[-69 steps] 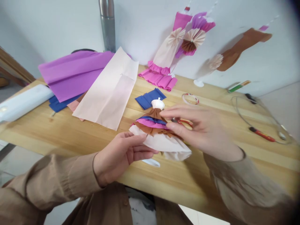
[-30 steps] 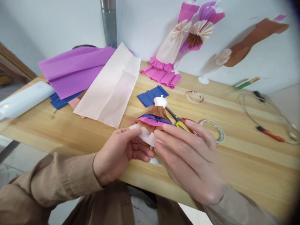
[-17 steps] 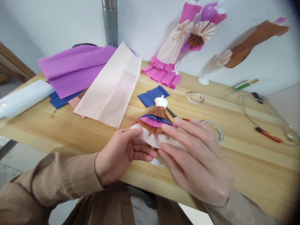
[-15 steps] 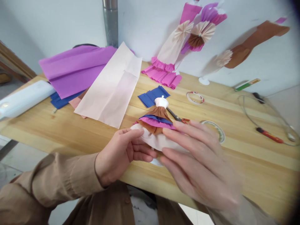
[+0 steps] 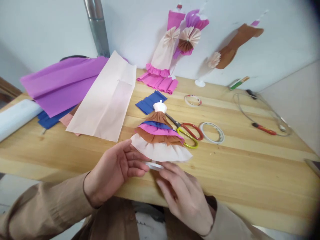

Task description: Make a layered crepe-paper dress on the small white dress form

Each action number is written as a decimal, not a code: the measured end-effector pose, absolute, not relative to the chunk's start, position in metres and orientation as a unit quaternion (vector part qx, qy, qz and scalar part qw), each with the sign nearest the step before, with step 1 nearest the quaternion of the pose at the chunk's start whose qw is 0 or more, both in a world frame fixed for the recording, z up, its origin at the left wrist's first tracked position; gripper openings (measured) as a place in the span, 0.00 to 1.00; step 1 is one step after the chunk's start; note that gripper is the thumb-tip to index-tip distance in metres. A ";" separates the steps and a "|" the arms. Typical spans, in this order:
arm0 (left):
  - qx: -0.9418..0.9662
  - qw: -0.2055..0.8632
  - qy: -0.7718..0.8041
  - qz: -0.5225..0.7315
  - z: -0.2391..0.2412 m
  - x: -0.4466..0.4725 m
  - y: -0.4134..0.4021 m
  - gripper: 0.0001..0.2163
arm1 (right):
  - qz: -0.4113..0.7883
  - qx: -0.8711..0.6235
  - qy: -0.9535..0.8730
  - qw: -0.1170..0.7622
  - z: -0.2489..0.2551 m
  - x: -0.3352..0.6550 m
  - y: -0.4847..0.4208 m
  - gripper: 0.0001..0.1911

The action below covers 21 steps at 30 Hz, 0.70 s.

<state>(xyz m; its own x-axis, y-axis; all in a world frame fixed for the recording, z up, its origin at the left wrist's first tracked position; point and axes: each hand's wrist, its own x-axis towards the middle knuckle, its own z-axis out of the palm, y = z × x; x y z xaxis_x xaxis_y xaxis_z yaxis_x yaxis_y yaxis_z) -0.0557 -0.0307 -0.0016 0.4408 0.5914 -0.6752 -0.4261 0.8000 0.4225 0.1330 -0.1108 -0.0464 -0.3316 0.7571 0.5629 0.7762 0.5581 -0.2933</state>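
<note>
Centre of frame: dress (image 5: 160,137) on base (image 5: 153,165). Lower left of it, left hand (image 5: 113,168) loosely spread by hem (image 5: 163,152); below, right hand (image 5: 185,196) half-curled at base, pinching or not impossible to tell. Could tip from a nudge there.

With the layered dress (image 5: 158,133) at the dial's centre and twelve toward the wall, I see the widest way in at four, where bare table (image 5: 250,173) runs out past the right hand (image 5: 185,196). That hand blocks five and the left hand (image 5: 113,171) fills eight, their fingertips crowding the white base (image 5: 154,166) at six. The scissors (image 5: 178,125) obstruct three, the large tape roll (image 5: 220,136) just beyond. At one, open wood leads back between the folded blue paper (image 5: 147,102), close behind at eleven, and the smaller roll (image 5: 199,101). The cream sheet (image 5: 103,103) covers ten, leaving a narrow lane beside the skirt.
</note>
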 end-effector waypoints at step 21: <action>0.461 0.542 0.537 0.453 0.000 -0.080 -0.021 0.08 | -0.072 -0.401 -0.830 0.380 -0.006 0.175 -0.096 0.10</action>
